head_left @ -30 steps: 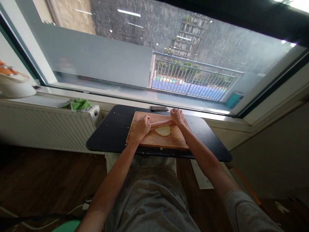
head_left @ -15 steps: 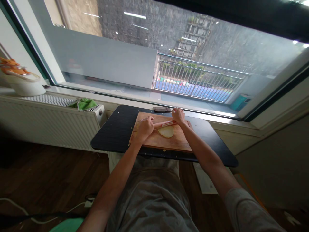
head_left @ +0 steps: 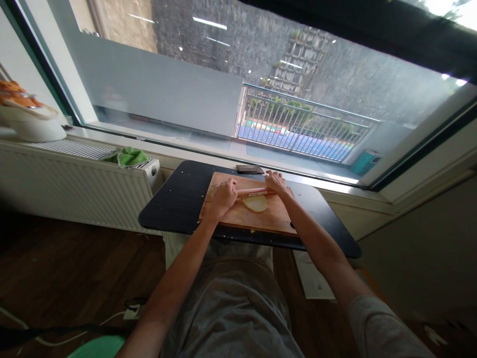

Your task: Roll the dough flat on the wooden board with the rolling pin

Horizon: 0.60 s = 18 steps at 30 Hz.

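Note:
A pale wooden rolling pin point(head_left: 253, 192) with a printed label lies across a wooden board point(head_left: 238, 217). My left hand point(head_left: 224, 195) is closed around its left end. On the right end rests my right hand point(head_left: 278, 182), its fingers bent over the pin and partly extended. Just on the near side of the pin is a flat, rounded piece of pale dough point(head_left: 255, 203), its far edge next to the pin. Both ends of the pin are hidden by my hands.
The board sits on a black table point(head_left: 167, 199) dotted with crumbs. A dark grey rectangular object point(head_left: 249, 169) lies at its far edge by the window. To the left, a green cloth point(head_left: 132, 156) lies on a white radiator point(head_left: 93, 184). A white cable point(head_left: 112, 319) crosses the floor.
My right hand's fingers have loosened and reach further over the rolling pin. The pin has shifted hardly at all, and my left hand stays closed on it. The view has tilted slightly.

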Each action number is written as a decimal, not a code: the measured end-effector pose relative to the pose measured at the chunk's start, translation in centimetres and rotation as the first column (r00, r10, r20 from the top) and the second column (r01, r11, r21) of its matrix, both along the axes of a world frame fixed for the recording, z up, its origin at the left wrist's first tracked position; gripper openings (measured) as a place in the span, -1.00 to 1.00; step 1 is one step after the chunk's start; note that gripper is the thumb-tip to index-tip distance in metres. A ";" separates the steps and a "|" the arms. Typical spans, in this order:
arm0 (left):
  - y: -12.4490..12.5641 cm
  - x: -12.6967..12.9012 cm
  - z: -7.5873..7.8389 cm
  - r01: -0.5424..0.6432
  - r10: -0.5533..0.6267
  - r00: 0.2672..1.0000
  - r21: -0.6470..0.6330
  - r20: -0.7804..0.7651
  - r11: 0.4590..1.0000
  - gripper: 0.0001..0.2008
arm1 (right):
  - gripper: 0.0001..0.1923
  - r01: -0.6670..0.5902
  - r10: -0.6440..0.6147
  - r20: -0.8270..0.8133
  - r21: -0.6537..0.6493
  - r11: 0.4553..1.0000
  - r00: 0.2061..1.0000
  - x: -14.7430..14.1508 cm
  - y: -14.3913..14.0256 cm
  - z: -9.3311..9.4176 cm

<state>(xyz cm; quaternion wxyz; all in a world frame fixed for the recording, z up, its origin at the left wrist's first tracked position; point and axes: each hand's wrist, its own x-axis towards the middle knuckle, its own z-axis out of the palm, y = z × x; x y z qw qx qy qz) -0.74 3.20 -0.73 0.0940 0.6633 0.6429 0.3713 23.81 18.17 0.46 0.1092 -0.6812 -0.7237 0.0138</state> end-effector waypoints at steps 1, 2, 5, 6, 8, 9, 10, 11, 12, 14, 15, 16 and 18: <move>0.0 0.0 0.0 0.003 -0.003 1.000 0.002 -0.011 1.000 -0.66 | -0.46 0.002 -0.002 0.004 -0.001 1.000 1.000 0.4 -0.1 -0.2; 0.0 0.0 -0.1 0.006 -0.006 1.000 0.005 -0.020 1.000 -0.66 | -0.45 0.000 0.000 0.008 0.001 1.000 1.000 0.9 -0.1 -0.5; 0.0 0.0 -0.2 0.011 -0.010 0.999 0.021 -0.032 1.000 -0.67 | -0.41 -0.045 0.044 0.036 0.037 0.998 0.998 2.7 -0.5 -1.5; 0.0 0.0 -0.2 0.012 -0.011 0.999 0.025 -0.030 1.000 -0.68 | -0.39 -0.067 0.064 0.049 0.054 0.996 0.997 3.3 -0.6 -1.8; 0.1 0.0 -0.2 0.017 -0.016 1.000 0.032 -0.025 0.999 -0.68 | -0.35 -0.099 0.093 0.074 0.080 0.992 0.993 4.3 -1.1 -2.4; 0.1 0.0 -0.2 0.020 -0.019 1.000 0.034 -0.022 0.999 -0.69 | -0.34 -0.108 0.101 0.079 0.090 0.990 0.992 4.7 -1.4 -2.7; 0.1 0.0 -0.2 0.023 -0.022 1.000 0.036 -0.018 0.999 -0.69 | -0.34 -0.114 0.107 0.077 0.099 0.989 0.991 5.1 -1.7 -2.9; 0.1 -0.1 -0.2 0.026 -0.025 1.000 0.038 -0.014 0.999 -0.69 | -0.34 -0.119 0.113 0.068 0.107 0.987 0.991 5.4 -2.1 -3.1; 0.1 -0.1 -0.2 0.027 -0.026 1.000 0.039 -0.012 0.999 -0.69 | -0.36 -0.124 0.119 0.051 0.113 0.986 0.992 5.6 -2.5 -3.3; 0.2 -0.1 -0.2 0.025 -0.025 1.000 0.038 -0.011 0.999 -0.69 | -0.37 -0.132 0.132 0.012 0.117 0.984 0.991 5.9 -3.5 -3.5; 0.2 -0.1 -0.2 0.025 -0.024 1.000 0.038 -0.013 0.999 -0.70 | -0.37 -0.130 0.132 -0.004 0.113 0.985 0.991 6.0 -4.0 -3.5; 0.2 -0.1 -0.2 0.025 -0.025 1.000 0.039 -0.016 0.999 -0.70 | -0.37 -0.125 0.127 -0.015 0.108 0.986 0.992 6.1 -4.4 -3.5; 0.2 -0.2 -0.3 0.028 -0.027 0.999 0.045 -0.024 0.999 -0.70 | -0.37 -0.100 0.102 -0.025 0.092 0.991 0.994 6.0 -5.3 -3.5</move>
